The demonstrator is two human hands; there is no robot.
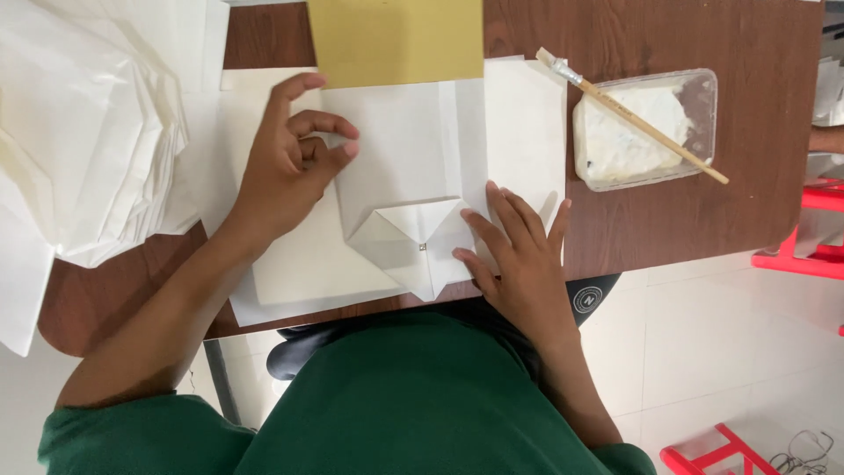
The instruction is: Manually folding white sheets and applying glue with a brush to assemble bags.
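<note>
Overhead view of a dark brown wooden table (686,220) with a rounded edge, standing on a pale tiled floor (730,352); parts of red furniture (804,255) show at the right margin and lower right corner. At the table's near edge lies a folded white paper piece (413,176) — a bag-like form resting on larger white sheets (299,273). Its long axis runs from the far side of the table toward the person, and its folded end, with triangular flaps (409,246) meeting in a diamond, points toward the person's green-clad body (396,405). The paper is plain white, with a lengthwise crease right of centre and sharp diagonal folds at the near end. The left hand (286,167) rests on the piece's left edge, fingers curled loosely inward with the thumb against them, gripping nothing. The right hand (519,255) lies flat and open, fingers spread, pressing the lower right of the folded end. Beyond the piece lies a yellow-tan sheet (396,40); a stack of white paper (88,132) occupies the left — a clear plastic tray of white paste (646,132) with a wooden brush (633,114) laid across it sits to the right.
</note>
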